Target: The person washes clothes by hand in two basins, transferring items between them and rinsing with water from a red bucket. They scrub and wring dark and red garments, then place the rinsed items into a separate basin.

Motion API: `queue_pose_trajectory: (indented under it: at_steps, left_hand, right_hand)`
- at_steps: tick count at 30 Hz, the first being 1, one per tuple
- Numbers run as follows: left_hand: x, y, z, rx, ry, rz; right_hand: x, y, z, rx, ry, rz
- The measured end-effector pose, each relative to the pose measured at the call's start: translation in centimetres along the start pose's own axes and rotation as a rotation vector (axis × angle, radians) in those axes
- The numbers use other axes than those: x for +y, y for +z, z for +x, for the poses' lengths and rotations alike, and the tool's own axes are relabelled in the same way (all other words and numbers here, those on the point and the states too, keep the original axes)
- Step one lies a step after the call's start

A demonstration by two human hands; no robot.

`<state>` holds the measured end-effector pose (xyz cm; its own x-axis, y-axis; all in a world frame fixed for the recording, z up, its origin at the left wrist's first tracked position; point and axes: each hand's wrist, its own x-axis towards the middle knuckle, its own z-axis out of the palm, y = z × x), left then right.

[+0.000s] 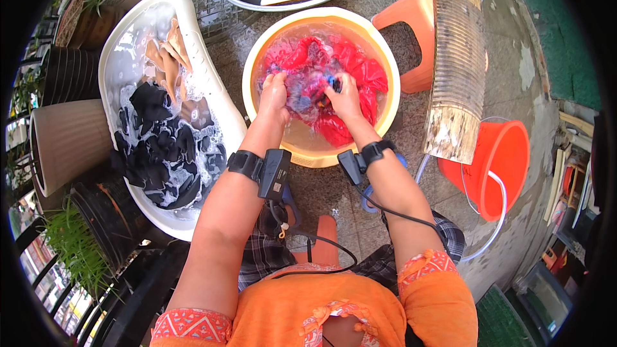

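A yellow-orange basin stands in front of me, holding water and a bunched red cloth. My right hand is closed on a dark blue piece of wet cloth in the middle of the basin. On the basin's left side, my left hand dips its curled fingers into the water; what they hold is hidden. Between the hands, the water and a bluish-purple patch of cloth are smeared by motion.
Left, a white tub holds suds with dark and tan clothes. Beyond the basin is a metal tray of shoe insoles. On the right are an orange stool, a ribbed washboard, a red bucket and a clear hose.
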<state>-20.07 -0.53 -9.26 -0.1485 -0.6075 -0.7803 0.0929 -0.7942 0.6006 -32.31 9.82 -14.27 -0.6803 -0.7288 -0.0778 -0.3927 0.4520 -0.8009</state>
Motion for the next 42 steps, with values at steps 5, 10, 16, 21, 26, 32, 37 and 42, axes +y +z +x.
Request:
queue_pose_trajectory:
  at_steps: [5,10,16,21,26,32,37,42]
  left_hand:
    - [1.7,-0.3,-1.0,-0.534,-0.278,-0.274]
    - [0.5,0.2,-2.6,-0.462,0.004,-0.534]
    - [-0.4,2.6,-4.7,-0.195,0.266,0.104]
    - [1.0,2.2,-4.6,-0.167,0.236,0.183]
    - [1.9,1.2,-3.7,-0.046,0.074,0.143]
    - [4.1,2.2,-5.7,-0.176,0.15,0.056]
    - [7.0,2.2,-8.1,-0.235,0.191,-0.141]
    - [9.2,1.0,-9.0,-0.244,0.209,-0.273]
  right_hand:
    - [-10.3,-4.5,-4.1,-0.31,-0.105,0.768]
    - [-13.0,-3.1,-4.1,-0.036,-0.385,0.387]
    - [-4.8,-1.7,2.1,0.057,-0.152,-0.048]
    - [1.2,-5.4,4.9,0.231,0.072,-0.236]
    - [6.0,-1.2,2.0,0.109,-0.408,-0.467]
    - [8.9,2.8,-0.6,-0.387,-0.11,-0.658]
    - [0.7,-3.4,3.7,-0.319,0.07,-0.368]
    - [-16.2,-16.0,5.6,-0.227,-0.028,0.511]
